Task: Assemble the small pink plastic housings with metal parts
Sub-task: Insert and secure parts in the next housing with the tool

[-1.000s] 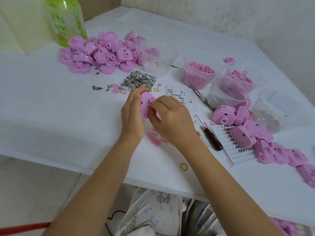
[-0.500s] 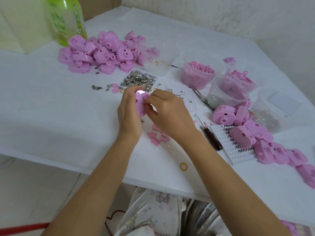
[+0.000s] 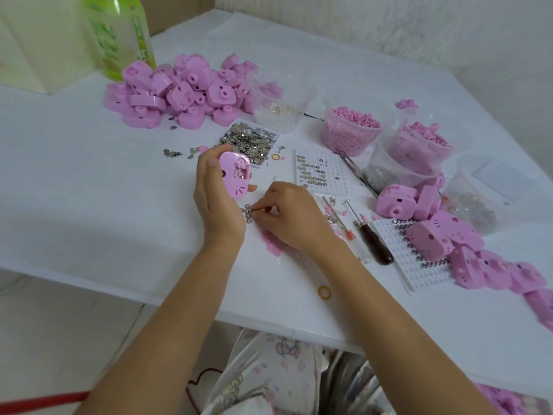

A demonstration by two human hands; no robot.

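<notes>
My left hand (image 3: 214,193) holds a small pink housing (image 3: 235,174) upright above the white table (image 3: 89,181), its open side with a metal contact facing me. Just below it, my right hand (image 3: 291,215) is down on the table, thumb and fingertip pinching at a small cluster of metal rings (image 3: 247,211). Whether a ring is lifted I cannot tell. A tray of loose metal pieces (image 3: 250,141) lies just behind the housing.
A pile of pink housings (image 3: 182,91) sits at the back left by a green bottle (image 3: 121,34). Tubs of pink bits (image 3: 350,131), two white peg boards (image 3: 321,172), an awl (image 3: 371,241) and more housings (image 3: 449,235) lie to the right. A yellow ring (image 3: 324,292) lies near the front edge.
My right hand has left the housing and dropped to the metal rings on the table. My left hand has lifted and turned the housing so its open side faces me.
</notes>
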